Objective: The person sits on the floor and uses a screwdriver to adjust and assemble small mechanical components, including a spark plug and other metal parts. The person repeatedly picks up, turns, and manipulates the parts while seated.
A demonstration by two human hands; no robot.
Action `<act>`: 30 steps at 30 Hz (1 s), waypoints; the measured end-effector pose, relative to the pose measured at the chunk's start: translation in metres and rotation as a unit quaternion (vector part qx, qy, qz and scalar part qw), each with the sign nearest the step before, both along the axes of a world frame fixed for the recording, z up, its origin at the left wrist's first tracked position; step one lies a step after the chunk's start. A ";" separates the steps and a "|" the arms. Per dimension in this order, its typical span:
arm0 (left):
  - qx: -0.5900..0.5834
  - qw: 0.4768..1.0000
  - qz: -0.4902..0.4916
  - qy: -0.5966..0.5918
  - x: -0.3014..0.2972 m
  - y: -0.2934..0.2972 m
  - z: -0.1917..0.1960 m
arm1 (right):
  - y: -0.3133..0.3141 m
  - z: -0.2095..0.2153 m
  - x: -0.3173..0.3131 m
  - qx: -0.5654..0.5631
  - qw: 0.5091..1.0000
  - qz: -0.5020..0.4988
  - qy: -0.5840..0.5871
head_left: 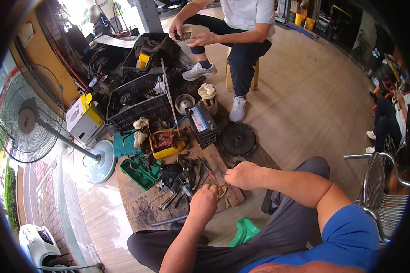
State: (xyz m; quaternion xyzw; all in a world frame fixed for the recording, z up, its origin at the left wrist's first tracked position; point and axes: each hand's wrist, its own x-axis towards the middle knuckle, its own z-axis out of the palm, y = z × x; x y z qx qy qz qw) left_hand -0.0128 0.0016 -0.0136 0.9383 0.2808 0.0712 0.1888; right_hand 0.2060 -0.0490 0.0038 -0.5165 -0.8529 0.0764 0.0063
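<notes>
My left hand (204, 202) and my right hand (245, 175) meet just above the near right corner of a dirty wooden board (141, 207). Both pinch a small thin yellowish piece (222, 191), a loop or wire whose exact kind I cannot tell. My fingers are curled tight around it. Just left of my hands, a heap of pliers and other greasy hand tools (185, 178) lies on the board. My grey trouser legs and a green plastic stool (243, 230) are below my hands.
On the board beyond my hands are a car battery (202, 123), a yellow tray holding a rusty part (167, 144), a green tool case (140, 172) and a clutch disc (238, 139). A standing fan (27, 120) is left, a metal chair (383, 191) right. A seated person (241, 27) opposite holds a metal part.
</notes>
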 end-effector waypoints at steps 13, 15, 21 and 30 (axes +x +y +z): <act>-0.069 0.996 0.014 -0.061 -0.005 0.007 0.012 | 0.000 0.000 0.003 0.109 0.992 0.015 0.062; -0.069 0.995 0.008 -0.077 -0.005 0.008 0.014 | 0.000 0.004 0.002 0.096 0.992 0.007 0.078; -0.065 0.995 0.006 -0.080 -0.006 0.008 0.014 | 0.001 0.008 0.003 0.050 0.991 -0.009 0.126; -0.081 0.993 -0.014 -0.082 -0.001 0.000 -0.001 | -0.003 0.005 -0.009 -0.062 0.995 -0.004 0.078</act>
